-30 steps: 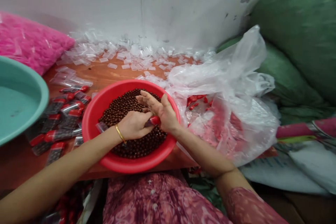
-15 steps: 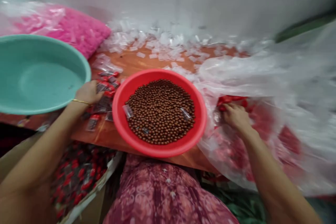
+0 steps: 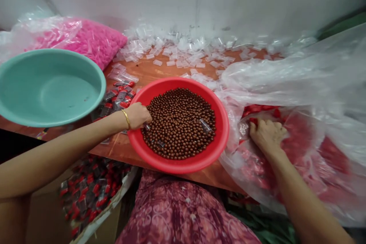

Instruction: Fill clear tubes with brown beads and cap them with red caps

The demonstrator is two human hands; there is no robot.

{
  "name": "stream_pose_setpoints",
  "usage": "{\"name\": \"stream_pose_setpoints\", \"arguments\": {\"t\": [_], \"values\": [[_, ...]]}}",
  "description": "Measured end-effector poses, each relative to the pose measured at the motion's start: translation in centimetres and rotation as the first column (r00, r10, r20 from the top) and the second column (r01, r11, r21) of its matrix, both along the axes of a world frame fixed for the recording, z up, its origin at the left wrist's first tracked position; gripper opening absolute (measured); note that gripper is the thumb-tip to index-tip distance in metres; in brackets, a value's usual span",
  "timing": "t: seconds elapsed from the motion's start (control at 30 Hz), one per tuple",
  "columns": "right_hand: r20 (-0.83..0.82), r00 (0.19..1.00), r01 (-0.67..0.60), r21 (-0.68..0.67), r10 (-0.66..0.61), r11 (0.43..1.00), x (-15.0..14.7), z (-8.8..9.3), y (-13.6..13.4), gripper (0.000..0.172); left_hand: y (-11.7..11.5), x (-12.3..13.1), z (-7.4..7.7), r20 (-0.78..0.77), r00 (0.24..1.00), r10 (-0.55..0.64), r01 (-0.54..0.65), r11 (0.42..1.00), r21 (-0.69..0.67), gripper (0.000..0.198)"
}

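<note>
A red basin (image 3: 220, 137) full of small brown beads (image 3: 180, 122) sits on the wooden table in front of me. My left hand (image 3: 138, 115), with a gold bangle at the wrist, rests on the basin's left rim, fingers curled onto a small clear tube (image 3: 146, 126) lying among the beads. My right hand (image 3: 267, 134) is inside a large clear plastic bag (image 3: 286, 80) to the right, fingers closed down among the red caps (image 3: 257, 108); what they hold is hidden. Another clear tube (image 3: 205, 125) lies on the beads.
A teal basin (image 3: 48, 87) stands at the left. Filled tubes with red caps (image 3: 118, 97) lie between the basins. Empty clear tubes (image 3: 177, 51) are heaped along the wall. A bag of pink pieces (image 3: 91, 40) sits back left. A box of filled tubes (image 3: 91, 190) stands below the table.
My left hand came back from the pile of filled tubes to the red basin's left rim. My right hand stayed in the plastic bag, shifting slightly. The camera steadied.
</note>
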State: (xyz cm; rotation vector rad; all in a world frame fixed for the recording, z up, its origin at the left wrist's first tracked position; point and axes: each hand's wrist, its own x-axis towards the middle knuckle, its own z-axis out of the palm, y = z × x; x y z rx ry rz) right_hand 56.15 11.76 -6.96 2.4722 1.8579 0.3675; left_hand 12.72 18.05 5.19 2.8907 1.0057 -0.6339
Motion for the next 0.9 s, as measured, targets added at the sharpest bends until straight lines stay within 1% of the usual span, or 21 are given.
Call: {"name": "stream_pose_setpoints", "arguments": {"t": [0.07,0.17,0.27,0.33,0.37,0.43,0.5,0.53,0.57,0.6,0.63,0.67,0.7,0.73,0.77,0.8,0.83,0.87,0.9], "values": [[0.006,0.999,0.034,-0.005,-0.034,0.999,-0.2,-0.1,0.1,0.042,0.7,0.7,-0.4,-0.088,0.996,-0.006,0.005,1.000,-0.006,0.010],[0.004,0.999,0.038,0.001,-0.038,0.999,-0.6,-0.6,0.3,0.042,1.5,2.5,-1.1,-0.100,0.994,0.042,-0.035,0.997,0.068,0.017],[-0.016,1.000,0.008,0.030,-0.007,1.000,-0.7,-1.1,0.7,0.043,2.0,5.2,-2.2,-0.099,0.995,-0.020,0.024,0.999,0.045,0.022],[-0.048,0.999,0.003,0.044,-0.001,0.999,-0.7,-1.3,1.0,0.042,2.2,7.1,-3.0,-0.050,0.998,-0.044,0.045,0.999,0.016,0.022],[-0.073,0.997,0.006,0.050,-0.003,0.999,-0.7,-1.4,1.1,0.042,2.3,7.9,-3.3,-0.012,1.000,-0.027,0.027,1.000,0.005,0.022],[-0.147,0.989,0.028,0.078,-0.017,0.997,-0.6,-1.4,1.1,0.040,2.5,9.2,-4.1,0.094,0.994,0.061,-0.058,0.998,-0.032,0.021],[-0.284,0.959,0.056,0.139,-0.014,0.989,-0.5,-1.2,1.1,0.039,2.8,9.8,-4.7,0.228,0.955,0.189,-0.159,0.977,-0.144,0.019],[-0.378,0.926,0.081,0.187,-0.004,0.979,-0.5,-1.1,1.1,0.040,2.9,9.9,-5.0,0.309,0.914,0.263,-0.192,0.951,-0.241,0.017],[-0.475,0.880,0.116,0.243,0.015,0.963,-0.5,-0.8,1.0,0.041,3.1,9.8,-5.3,0.393,0.851,0.347,-0.204,0.909,-0.362,0.015],[-0.566,0.823,0.157,0.300,0.044,0.941,-0.5,-0.4,1.0,0.042,3.3,9.6,-5.5,0.469,0.765,0.442,-0.185,0.848,-0.497,0.014],[-0.642,0.762,0.198,0.349,0.080,0.916,-0.7,0.1,0.9,0.043,3.5,9.4,-5.6,0.523,0.660,0.539,-0.133,0.769,-0.625,0.015],[-0.701,0.703,0.236,0.387,0.119,0.891,-1.0,0.7,0.9,0.044,3.6,9.2,-5.6,0.549,0.548,0.631,-0.057,0.683,-0.728,0.017],[-0.746,0.646,0.261,0.414,0.161,0.872,-1.4,1.5,0.9,0.044,3.6,9.0,-5.4,0.551,0.441,0.709,0.029,0.602,-0.798,0.022],[-0.782,0.587,0.268,0.432,0.209,0.861,-2.0,2.5,0.8,0.043,3.5,8.8,-5.2,0.537,0.346,0.770,0.111,0.534,-0.838,0.027],[-0.811,0.525,0.264,0.444,0.259,0.856,-2.8,3.5,0.8,0.041,3.2,8.7,-4.9,0.512,0.270,0.816,0.180,0.480,-0.859,0.031],[-0.834,0.459,0.249,0.452,0.306,0.857,-3.8,4.5,0.7,0.040,2.9,8.6,-4.5,0.481,0.214,0.850,0.235,0.434,-0.870,0.035],[-0.849,0.396,0.223,0.458,0.349,0.861,-4.9,5.6,0.6,0.038,2.4,8.7,-4.1,0.447,0.179,0.876,0.277,0.391,-0.878,0.039],[-0.856,0.344,0.185,0.465,0.386,0.866,-6.2,6.5,0.5,0.038,1.9,8.8,-3.8,0.414,0.160,0.896,0.306,0.353,-0.884,0.041],[-0.856,0.310,0.132,0.470,0.414,0.873,-7.5,7.4,0.4,0.039,1.4,9.0,-3.5,0.386,0.157,0.909,0.324,0.321,-0.890,0.042]]}}
